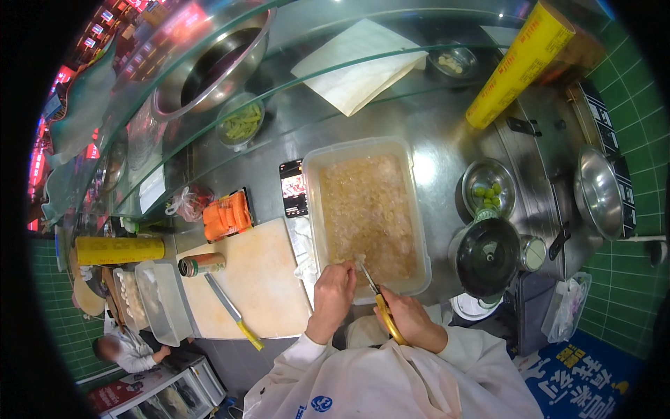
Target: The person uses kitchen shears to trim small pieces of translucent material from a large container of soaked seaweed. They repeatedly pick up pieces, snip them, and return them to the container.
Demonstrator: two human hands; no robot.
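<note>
A large translucent plastic tub [421, 230] stands before me on the steel counter, filled with pale, wet food pieces [366, 204] in liquid; their kind is not plain. Over its near edge, my right hand [413, 319] grips yellow-handled scissors [384, 309], the blades pointing into the tub. Close to the blade tips, my left hand [335, 293] pinches a small pale piece between its fingers. A smartphone [293, 188] with a lit screen lies along the tub's left side. Left of the tub, a knife with a yellow handle [250, 335] and a jar [201, 264] rest on a cutting board [251, 283].
Orange fish fillets [227, 214] sit in a black tray behind the board. On the right are a steel bowl of green fruit [489, 183], a dark-lidded pot [488, 256] and an empty steel bowl [599, 191]. Glass shelving edges cross the back. Another person [131, 353] is at far left.
</note>
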